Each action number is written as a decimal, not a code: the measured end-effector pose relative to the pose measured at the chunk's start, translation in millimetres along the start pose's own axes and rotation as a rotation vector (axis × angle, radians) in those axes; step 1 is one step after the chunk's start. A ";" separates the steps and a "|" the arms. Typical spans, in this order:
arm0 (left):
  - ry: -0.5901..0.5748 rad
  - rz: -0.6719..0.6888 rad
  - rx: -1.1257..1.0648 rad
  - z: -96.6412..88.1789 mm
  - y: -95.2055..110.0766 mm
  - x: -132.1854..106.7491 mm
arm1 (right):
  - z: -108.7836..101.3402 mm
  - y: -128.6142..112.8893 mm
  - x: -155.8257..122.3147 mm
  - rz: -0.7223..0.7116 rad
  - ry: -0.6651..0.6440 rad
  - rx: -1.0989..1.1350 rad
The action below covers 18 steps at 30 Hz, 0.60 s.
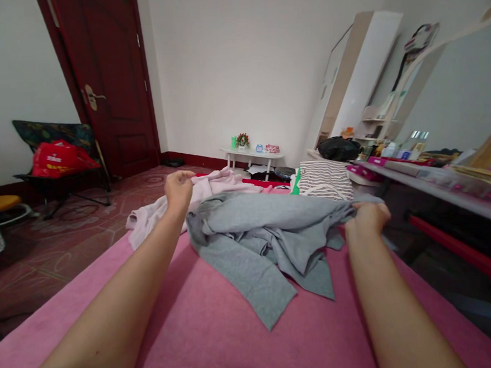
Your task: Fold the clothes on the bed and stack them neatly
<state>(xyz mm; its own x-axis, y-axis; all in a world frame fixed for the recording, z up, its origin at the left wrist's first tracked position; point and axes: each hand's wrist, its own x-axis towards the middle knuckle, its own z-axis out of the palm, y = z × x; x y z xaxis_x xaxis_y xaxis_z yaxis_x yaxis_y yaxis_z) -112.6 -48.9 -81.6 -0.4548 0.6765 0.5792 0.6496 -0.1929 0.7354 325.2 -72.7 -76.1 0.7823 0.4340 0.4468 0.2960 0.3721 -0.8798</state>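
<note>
A grey long-sleeved garment (250, 251) lies bunched across the pink-covered surface (222, 326), with one sleeve end hanging toward me. My right hand (369, 218) is closed on its right end, pulling the cloth into a gathered fold. At the upper left, my left hand (178, 190) has its fingers bent together next to a pale pink garment (220, 183). Whether cloth is between those fingers is hidden. The pale pink garment lies crumpled behind the grey one. A striped folded garment (325, 179) rests at the far right, past the grey cloth.
To the right runs a cluttered table (434, 187) with bottles and boxes, below a mirror (466, 90). A low white table (252, 154) stands by the far wall. On the left, a folding chair (54, 133) holds a red bag (61, 159), near a dark red door (112, 87).
</note>
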 end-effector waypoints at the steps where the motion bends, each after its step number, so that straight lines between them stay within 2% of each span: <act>1: -0.043 0.004 0.012 5.4 -0.6 -2.7 | 2.3 6.9 -3.9 0.017 -0.006 -0.044; 3: -0.200 0.051 0.032 15.2 0.9 -9.3 | 6.0 15.0 -12.1 0.018 -0.046 -0.138; 4: -0.315 0.080 0.037 19.4 1.9 -13.1 | 7.2 16.3 -16.6 -0.009 -0.122 -0.216; 7: -0.725 0.148 0.039 28.7 2.3 -25.6 | 9.4 11.3 -33.9 -0.131 -0.537 -0.541; 8: -0.830 0.157 0.048 30.6 1.5 -29.3 | 10.1 7.6 -41.1 -0.170 -0.637 -0.657; 9: -0.905 0.164 0.060 32.1 0.4 -32.4 | 11.2 3.5 -48.7 -0.216 -0.672 -0.752; 10: -0.957 0.170 0.069 33.2 -0.8 -34.5 | 12.6 -0.5 -56.5 -0.270 -0.645 -0.803; 12: -1.003 0.177 0.070 34.1 -3.5 -35.3 | 17.1 -6.0 -70.5 -0.416 -0.546 -0.783; 13: -0.996 0.175 0.072 34.0 -4.9 -34.0 | 19.7 -6.6 -76.2 -0.489 -0.557 -0.718; 15: -0.908 0.161 0.106 32.9 -7.9 -28.6 | 24.6 -1.9 -84.2 -0.574 -0.739 -0.572; 18: -0.728 0.133 0.185 29.7 -13.0 -19.0 | 27.4 15.8 -89.2 -0.495 -1.142 -0.523</act>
<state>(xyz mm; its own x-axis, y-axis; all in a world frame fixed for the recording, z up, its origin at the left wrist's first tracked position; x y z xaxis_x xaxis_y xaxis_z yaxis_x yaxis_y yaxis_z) -94.3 -38.1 -112.6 0.1091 0.9663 0.2334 0.7916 -0.2264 0.5676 245.1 -83.0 -125.4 -0.2802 0.8764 0.3917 0.7847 0.4442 -0.4324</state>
